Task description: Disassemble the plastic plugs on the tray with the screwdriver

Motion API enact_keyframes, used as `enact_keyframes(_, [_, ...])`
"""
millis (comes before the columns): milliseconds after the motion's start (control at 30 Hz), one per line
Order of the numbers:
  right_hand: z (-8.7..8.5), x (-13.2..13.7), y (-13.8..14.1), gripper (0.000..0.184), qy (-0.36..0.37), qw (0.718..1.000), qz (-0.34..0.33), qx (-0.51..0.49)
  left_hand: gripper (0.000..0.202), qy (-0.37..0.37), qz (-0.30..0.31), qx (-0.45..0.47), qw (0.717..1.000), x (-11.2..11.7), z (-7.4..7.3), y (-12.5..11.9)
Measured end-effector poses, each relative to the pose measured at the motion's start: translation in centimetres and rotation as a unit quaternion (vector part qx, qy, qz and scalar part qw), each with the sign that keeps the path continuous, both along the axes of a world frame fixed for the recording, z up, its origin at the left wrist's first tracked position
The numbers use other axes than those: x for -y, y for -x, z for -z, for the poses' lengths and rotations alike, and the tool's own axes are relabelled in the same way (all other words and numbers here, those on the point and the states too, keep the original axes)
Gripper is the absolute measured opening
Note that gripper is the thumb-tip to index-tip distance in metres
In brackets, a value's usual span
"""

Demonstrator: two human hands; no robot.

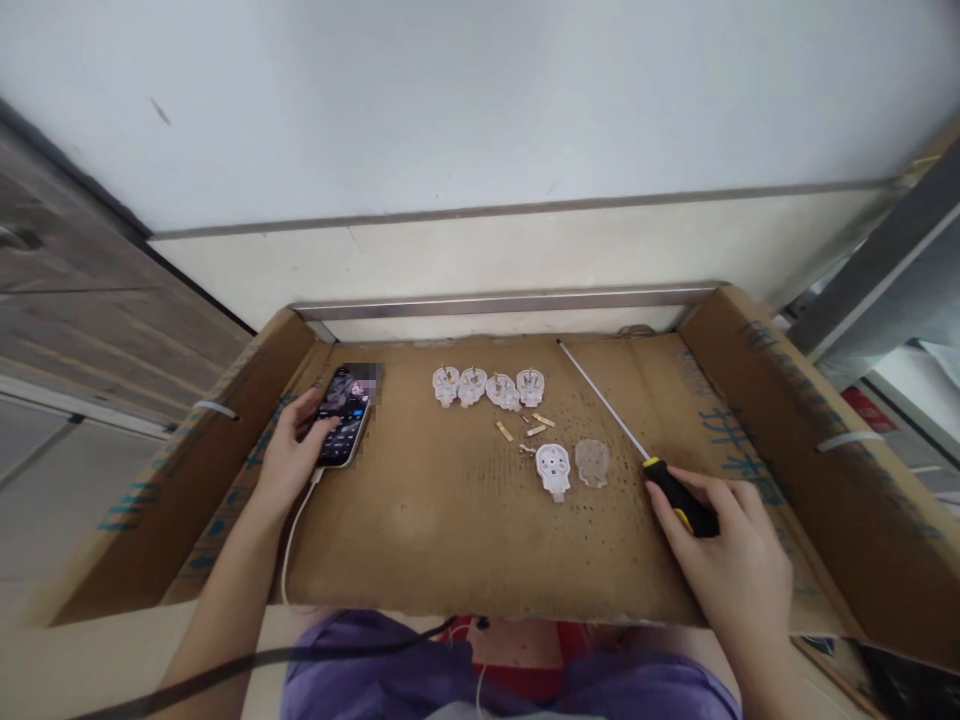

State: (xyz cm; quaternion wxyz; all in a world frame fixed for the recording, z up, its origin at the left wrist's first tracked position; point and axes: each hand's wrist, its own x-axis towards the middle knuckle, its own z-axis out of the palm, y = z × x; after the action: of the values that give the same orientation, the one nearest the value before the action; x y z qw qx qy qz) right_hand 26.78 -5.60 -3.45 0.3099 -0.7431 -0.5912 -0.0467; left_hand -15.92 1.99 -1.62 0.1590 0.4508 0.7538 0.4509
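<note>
My left hand (294,448) lies on a smartphone (346,412) with a lit screen at the left of the cardboard tray (420,530), thumb on the screen, fingers around its edge. My right hand (731,550) is closed on the black and yellow handle of a long screwdriver (679,495), whose thin shaft (600,400) points to the far middle. A white plug half (553,470) and a clear cover (592,462) lie between the hands. Several white plugs (487,386) stand in a row farther back, with small brass pins (534,428) before them.
The tray's raised cardboard walls stand at the left (225,440) and right (810,440). A white cable (292,530) runs from the phone toward me. A metal rail (495,302) and a pale wall lie behind. A dark cable (300,655) crosses my purple-clad lap.
</note>
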Motion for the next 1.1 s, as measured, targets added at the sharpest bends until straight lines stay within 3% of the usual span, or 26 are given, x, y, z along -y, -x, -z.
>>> enact_keyframes(233, [-0.1,0.0,-0.1,0.048,0.004,1.000,0.000,-0.005,0.067,0.025,0.027,-0.022,0.999,0.1,-0.1,-0.5])
enact_keyframes(467, [0.1,0.0,-0.1,0.043,-0.005,1.000,-0.010,-0.003,0.046,-0.067,-0.039,0.054,0.995,1.0,-0.3,-0.6])
enact_keyframes(633, [0.2,0.0,-0.2,0.040,-0.001,1.000,-0.010,0.002,0.041,-0.039,-0.059,-0.008,0.997,1.9,-0.1,-0.4])
enact_keyframes(1100, [0.0,0.0,-0.1,0.041,-0.001,1.000,-0.009,0.004,0.048,-0.027,-0.035,0.042,0.998,0.9,0.1,-0.6])
